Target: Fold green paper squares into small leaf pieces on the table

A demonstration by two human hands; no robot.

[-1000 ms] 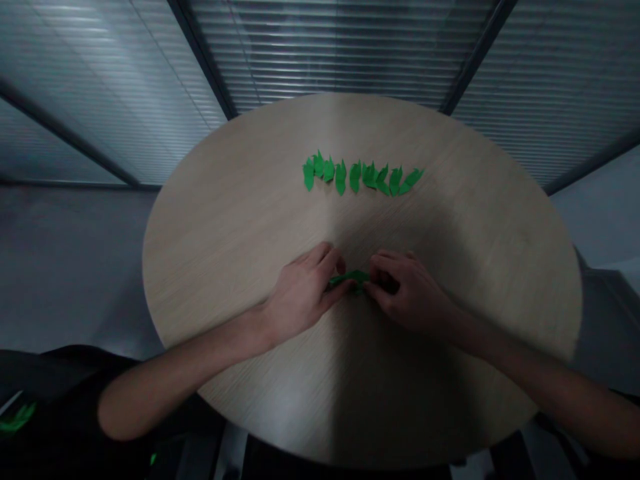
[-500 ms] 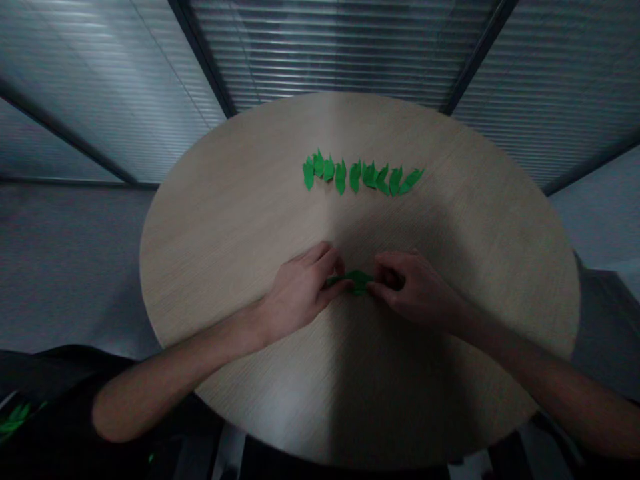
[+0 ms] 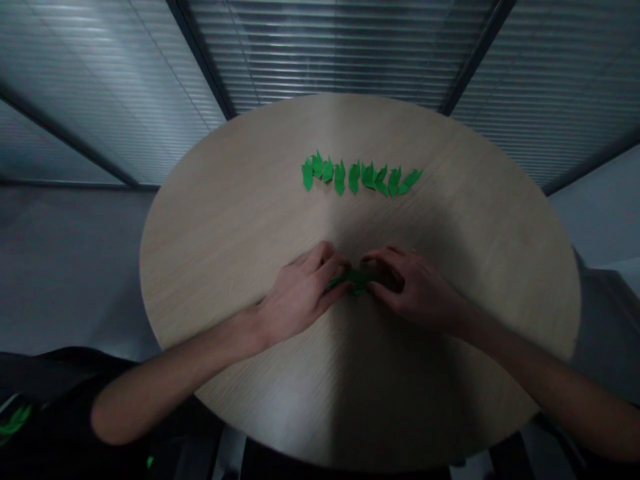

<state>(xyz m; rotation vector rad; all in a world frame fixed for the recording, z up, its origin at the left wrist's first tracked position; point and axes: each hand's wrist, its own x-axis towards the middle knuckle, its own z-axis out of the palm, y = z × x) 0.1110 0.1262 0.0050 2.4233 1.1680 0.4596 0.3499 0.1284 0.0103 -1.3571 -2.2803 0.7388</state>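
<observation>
A small piece of folded green paper (image 3: 357, 281) lies low over the table between my two hands. My left hand (image 3: 303, 292) pinches its left end, thumb in front and fingers curled behind. My right hand (image 3: 423, 287) is at the opposite end, its thumb on the near edge and its index finger arched over the top. The fingers hide both ends of the paper, and the dim light blurs its folds. Farther back, several folded green paper pieces (image 3: 354, 178) with pointed tips stand or lie in a loose row; I cannot tell which.
The round wooden table (image 3: 220, 220) fills the middle of the view, with a shadow over its right half. Behind it are glass panels with blinds (image 3: 345, 53) and dark frames. Grey carpet (image 3: 60, 267) shows at the left.
My right index finger has lifted and reached left over the paper. The left fingers have shifted slightly to the right along it. The row at the back is unchanged.
</observation>
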